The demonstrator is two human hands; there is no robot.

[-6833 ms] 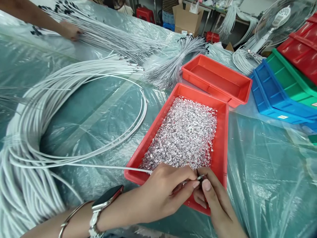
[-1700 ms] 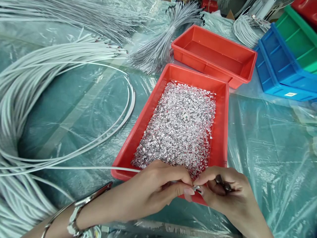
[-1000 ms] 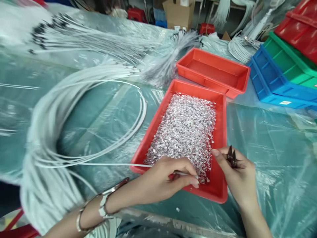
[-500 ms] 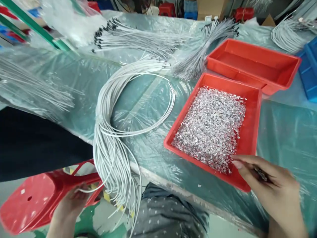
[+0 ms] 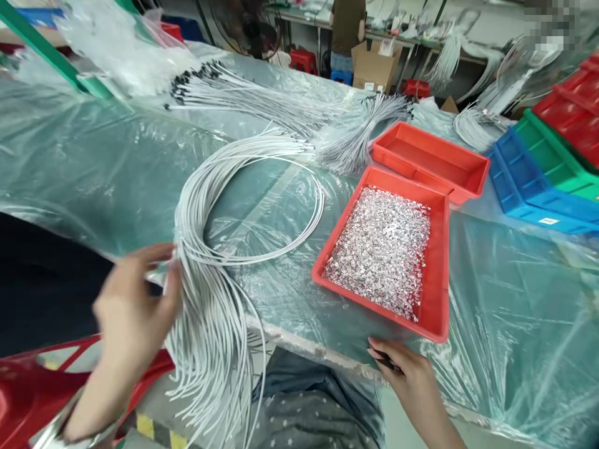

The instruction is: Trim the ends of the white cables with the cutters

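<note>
My left hand is at the left side of a thick bundle of white cables, fingertips against it, with thumb and forefinger apart. The bundle lies curved on the table, and its loose ends hang over the front edge. A few cables loop out to the right. My right hand is closed near the table's front edge, around a small dark tool whose kind I cannot make out. Just beyond it stands a red tray with a heap of tiny shiny metal pieces.
Behind the tray sits another red tray. Grey cable bundles with black ends lie further back. Blue crates and green crates stand at right. A red stool is at lower left. A person stands in the background.
My left hand has risen from the hanging cable end, which it held low, to the bundle's side. My right hand has left the metal pieces and moved toward the front edge. The view has shifted.
</note>
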